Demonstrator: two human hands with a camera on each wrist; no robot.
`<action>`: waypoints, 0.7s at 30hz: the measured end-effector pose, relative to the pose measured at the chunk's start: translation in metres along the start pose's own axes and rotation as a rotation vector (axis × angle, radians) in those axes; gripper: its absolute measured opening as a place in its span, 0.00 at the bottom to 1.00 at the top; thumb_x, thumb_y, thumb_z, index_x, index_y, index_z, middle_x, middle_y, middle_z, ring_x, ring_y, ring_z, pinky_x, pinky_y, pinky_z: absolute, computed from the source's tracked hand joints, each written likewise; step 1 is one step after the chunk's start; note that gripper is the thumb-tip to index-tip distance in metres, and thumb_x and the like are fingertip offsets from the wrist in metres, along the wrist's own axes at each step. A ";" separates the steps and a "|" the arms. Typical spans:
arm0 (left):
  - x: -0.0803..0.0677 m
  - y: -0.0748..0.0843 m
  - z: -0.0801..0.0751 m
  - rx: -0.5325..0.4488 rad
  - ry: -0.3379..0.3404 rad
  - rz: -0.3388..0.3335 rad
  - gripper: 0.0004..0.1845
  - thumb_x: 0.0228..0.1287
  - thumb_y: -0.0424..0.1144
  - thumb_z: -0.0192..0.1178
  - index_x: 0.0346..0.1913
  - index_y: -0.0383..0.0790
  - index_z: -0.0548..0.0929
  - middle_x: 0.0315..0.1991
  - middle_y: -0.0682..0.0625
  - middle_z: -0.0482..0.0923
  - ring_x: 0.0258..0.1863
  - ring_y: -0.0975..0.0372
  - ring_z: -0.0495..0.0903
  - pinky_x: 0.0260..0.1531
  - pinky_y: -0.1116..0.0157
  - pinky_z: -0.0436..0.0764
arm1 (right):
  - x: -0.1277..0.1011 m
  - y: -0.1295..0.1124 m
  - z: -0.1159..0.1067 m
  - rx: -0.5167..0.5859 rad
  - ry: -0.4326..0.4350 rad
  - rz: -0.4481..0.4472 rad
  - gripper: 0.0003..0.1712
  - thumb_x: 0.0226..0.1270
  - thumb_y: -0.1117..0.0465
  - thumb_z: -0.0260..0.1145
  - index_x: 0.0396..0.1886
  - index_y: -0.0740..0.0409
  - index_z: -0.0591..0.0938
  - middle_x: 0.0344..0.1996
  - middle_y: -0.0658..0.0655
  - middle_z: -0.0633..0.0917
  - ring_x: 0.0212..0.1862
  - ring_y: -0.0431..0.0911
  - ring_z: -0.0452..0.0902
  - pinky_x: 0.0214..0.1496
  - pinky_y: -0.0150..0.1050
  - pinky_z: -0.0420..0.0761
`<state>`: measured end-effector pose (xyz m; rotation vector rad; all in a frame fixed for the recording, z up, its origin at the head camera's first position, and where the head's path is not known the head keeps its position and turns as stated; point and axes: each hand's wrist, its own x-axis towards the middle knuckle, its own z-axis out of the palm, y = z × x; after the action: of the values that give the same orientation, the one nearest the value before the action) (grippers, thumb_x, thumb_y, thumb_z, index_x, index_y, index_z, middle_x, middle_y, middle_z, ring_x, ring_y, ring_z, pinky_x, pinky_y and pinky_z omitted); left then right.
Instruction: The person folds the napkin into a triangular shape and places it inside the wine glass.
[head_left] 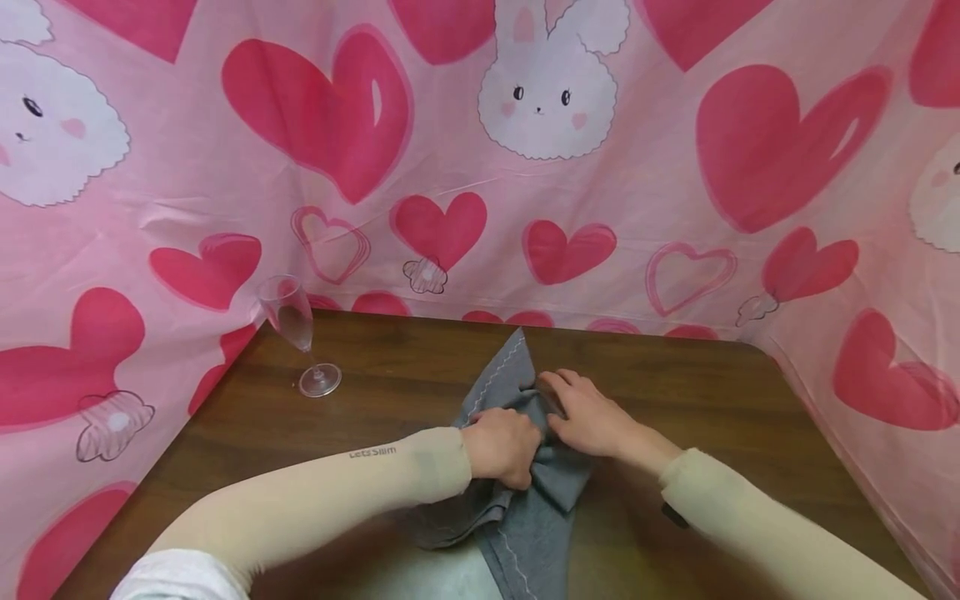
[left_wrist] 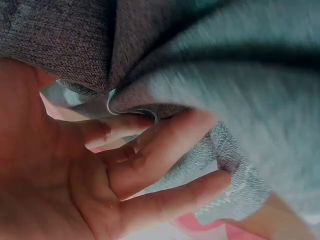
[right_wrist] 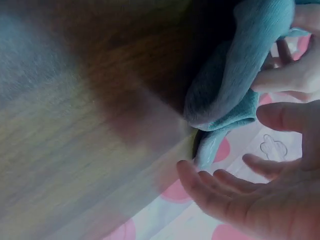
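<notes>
A grey cloth (head_left: 536, 521) with white zigzag stitching lies bunched on the dark wooden table (head_left: 405, 367), one corner pointing to the far edge. My left hand (head_left: 510, 450) grips a gathered fold at the cloth's middle, fingers curled into it. In the left wrist view those fingers (left_wrist: 165, 150) curl against the grey cloth (left_wrist: 240, 60). My right hand (head_left: 581, 410) rests on the cloth just to the right, fingers stretched out over it. The right wrist view shows the right hand (right_wrist: 250, 195) spread and loose beside a rolled fold of the cloth (right_wrist: 235, 75).
An empty clear champagne flute (head_left: 294, 321) stands at the table's far left corner. A pink sheet with hearts and bunnies (head_left: 637, 167) hangs round the back and both sides. Bare wood (right_wrist: 90, 100) lies on either side of the cloth.
</notes>
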<state>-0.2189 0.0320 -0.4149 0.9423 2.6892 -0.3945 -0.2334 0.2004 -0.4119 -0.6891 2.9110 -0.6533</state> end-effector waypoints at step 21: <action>0.010 -0.025 0.005 -0.161 -0.042 -0.172 0.17 0.67 0.54 0.67 0.46 0.44 0.90 0.34 0.48 0.83 0.43 0.50 0.86 0.59 0.25 0.67 | -0.034 0.009 -0.014 0.072 0.045 0.082 0.30 0.73 0.61 0.69 0.69 0.70 0.75 0.63 0.70 0.79 0.62 0.63 0.78 0.61 0.63 0.76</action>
<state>-0.2417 0.0168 -0.4182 0.6535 2.7244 -0.2244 -0.2092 0.2275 -0.4040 -0.5516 2.9217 -0.7694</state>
